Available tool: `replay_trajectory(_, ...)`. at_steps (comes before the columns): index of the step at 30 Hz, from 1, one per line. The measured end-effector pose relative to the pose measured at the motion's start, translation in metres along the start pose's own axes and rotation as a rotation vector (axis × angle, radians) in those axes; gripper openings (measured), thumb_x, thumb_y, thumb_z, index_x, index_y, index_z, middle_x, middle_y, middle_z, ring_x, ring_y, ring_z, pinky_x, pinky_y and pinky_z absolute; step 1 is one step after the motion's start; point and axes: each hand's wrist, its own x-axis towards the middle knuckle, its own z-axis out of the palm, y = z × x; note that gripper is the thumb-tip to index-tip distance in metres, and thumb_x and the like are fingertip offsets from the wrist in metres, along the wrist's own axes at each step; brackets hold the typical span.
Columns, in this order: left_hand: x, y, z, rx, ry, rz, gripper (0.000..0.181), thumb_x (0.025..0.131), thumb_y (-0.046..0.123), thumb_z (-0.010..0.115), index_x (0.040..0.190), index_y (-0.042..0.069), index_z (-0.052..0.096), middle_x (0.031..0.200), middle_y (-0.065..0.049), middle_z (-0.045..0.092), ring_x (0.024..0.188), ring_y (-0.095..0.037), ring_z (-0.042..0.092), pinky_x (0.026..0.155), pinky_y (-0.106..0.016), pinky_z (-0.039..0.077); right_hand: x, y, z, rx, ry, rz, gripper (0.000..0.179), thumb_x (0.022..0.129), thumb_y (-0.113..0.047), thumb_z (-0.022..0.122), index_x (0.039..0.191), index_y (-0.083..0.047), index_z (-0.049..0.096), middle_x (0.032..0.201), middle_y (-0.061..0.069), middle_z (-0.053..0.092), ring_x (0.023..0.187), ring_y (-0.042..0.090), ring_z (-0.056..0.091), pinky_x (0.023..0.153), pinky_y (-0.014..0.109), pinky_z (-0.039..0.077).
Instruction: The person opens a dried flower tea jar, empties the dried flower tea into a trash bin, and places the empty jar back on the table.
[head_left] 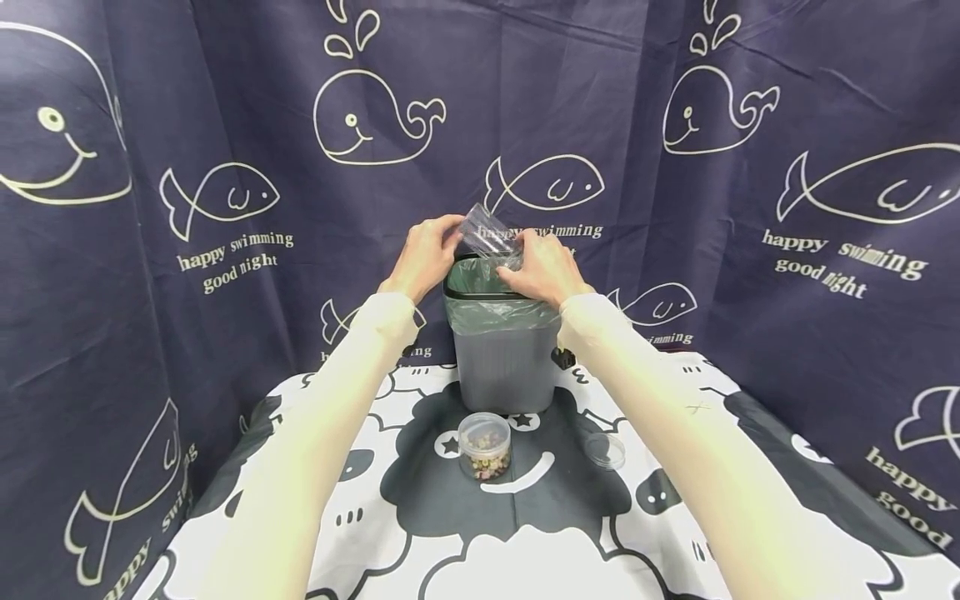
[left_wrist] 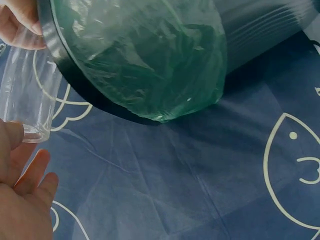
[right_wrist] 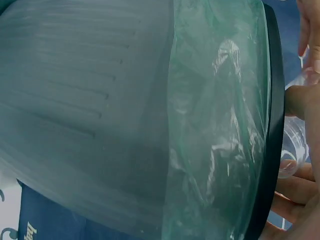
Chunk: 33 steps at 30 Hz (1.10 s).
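A clear plastic jar (head_left: 487, 233) is held tilted over the mouth of a grey trash bin (head_left: 506, 367). My left hand (head_left: 426, 257) pinches its upper end between thumb and fingers. At the lower end, my right hand (head_left: 546, 265) grips it, thumb in front near the bin's opening. In the left wrist view the jar (left_wrist: 30, 90) is see-through, with no contents visible. A green plastic liner (head_left: 502, 315) folds over the bin's outside, and a black rim ring (head_left: 487, 296) sits on top of it.
Nearer on the sheep-print cloth, a clear round tub (head_left: 484, 446) contains dried flower buds. To its right lies a clear round lid (head_left: 604, 451). A small black object (head_left: 562, 358) is beside the bin. Dark blue curtains (head_left: 480, 108) with whales and fish hang behind and at both sides.
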Motion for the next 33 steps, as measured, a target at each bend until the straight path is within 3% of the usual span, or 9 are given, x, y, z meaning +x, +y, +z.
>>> replay_trajectory(10, -0.005, -0.009, 0.005, -0.002, -0.019, -0.029, 0.027, 0.101, 0.014, 0.065, 0.127, 0.009, 0.071, 0.123, -0.011, 0.074, 0.103, -0.026, 0.07, 0.092, -0.04, 0.052, 0.0, 0.004, -0.006, 0.025, -0.014, -0.022, 0.068, 0.086, -0.041, 0.075, 0.139, -0.002, 0.054, 0.129, 0.021, 0.063, 0.121, 0.039, 0.055, 0.104, 0.052, 0.044)
replay_trajectory(15, -0.007, -0.01, 0.008, 0.002, -0.021, -0.05, 0.035, 0.098, 0.016, 0.069, 0.132, 0.007, 0.066, 0.128, -0.012, 0.071, 0.12, -0.03, 0.065, 0.104, -0.042, 0.047, 0.002, 0.005, -0.008, 0.04, -0.009, -0.046, 0.069, 0.087, -0.04, 0.075, 0.141, -0.003, 0.053, 0.131, 0.019, 0.062, 0.122, 0.037, 0.056, 0.105, 0.05, 0.044)
replay_trajectory(22, -0.005, -0.005, 0.011, 0.003, 0.003, 0.048, 0.07, 0.087, 0.01, 0.081, 0.15, 0.009, 0.052, 0.149, -0.015, 0.054, 0.14, -0.03, 0.051, 0.118, -0.035, 0.035, -0.001, 0.009, -0.01, 0.069, -0.006, -0.08, 0.068, 0.087, -0.036, 0.076, 0.141, -0.002, 0.053, 0.13, 0.018, 0.061, 0.12, 0.034, 0.057, 0.105, 0.049, 0.044)
replay_trajectory(26, -0.004, -0.001, 0.01, 0.019, -0.034, 0.091, 0.072, 0.084, 0.009, 0.083, 0.15, 0.012, 0.054, 0.155, -0.015, 0.049, 0.143, -0.031, 0.046, 0.12, -0.039, 0.032, -0.001, 0.009, -0.012, 0.081, -0.022, -0.102, 0.068, 0.088, -0.033, 0.074, 0.144, -0.003, 0.05, 0.133, 0.018, 0.058, 0.121, 0.034, 0.055, 0.106, 0.049, 0.043)
replay_trajectory(33, -0.009, -0.001, 0.013, 0.088, -0.1, 0.094, 0.07, 0.084, 0.011, 0.085, 0.147, 0.009, 0.056, 0.156, -0.009, 0.05, 0.145, -0.029, 0.043, 0.122, -0.038, 0.029, -0.001, 0.007, -0.015, 0.074, -0.075, -0.127, 0.069, 0.09, -0.031, 0.07, 0.15, -0.009, 0.044, 0.143, 0.018, 0.052, 0.126, 0.036, 0.054, 0.107, 0.053, 0.043)
